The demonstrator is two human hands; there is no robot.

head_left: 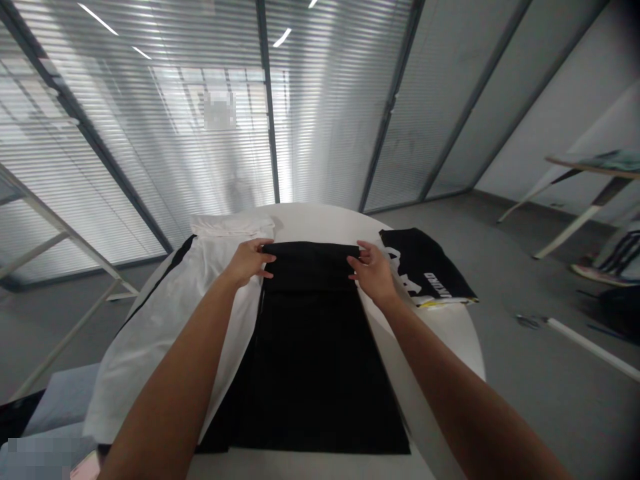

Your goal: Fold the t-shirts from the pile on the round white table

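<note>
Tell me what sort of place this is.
Probably an office or meeting room turned workspace: glass partition walls with blinds, grey floor, a round white table where both hands grip a black garment.

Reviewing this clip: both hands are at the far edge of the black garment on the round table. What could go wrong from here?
1. The black garment overlaps the white garment; pulling with the left hand might drag the white one along.
2. The white garment hangs over the table edge and could slide off.
3. The right hand is close to the printed black garment and may disturb it.
</note>
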